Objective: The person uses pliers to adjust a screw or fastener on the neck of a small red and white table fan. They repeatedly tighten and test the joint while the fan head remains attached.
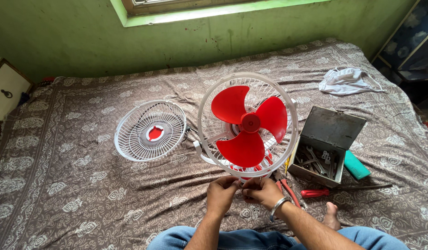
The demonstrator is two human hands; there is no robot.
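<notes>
Bedsheet (75, 185), brown patterned, carries everything. Fan (247, 125) with red blades stands before us, rear guard on; detached front grille (150, 130) lies to its left. Open metal toolbox (326, 147) sits right, red-handled screwdriver (321, 192) just below it. Our left hand (221, 190) and right hand (262, 190) meet at the fan's lower rim, fingers pinched narrow; what they hold we can't tell.

packages: none | labels: none | signs — screens: none in view
</notes>
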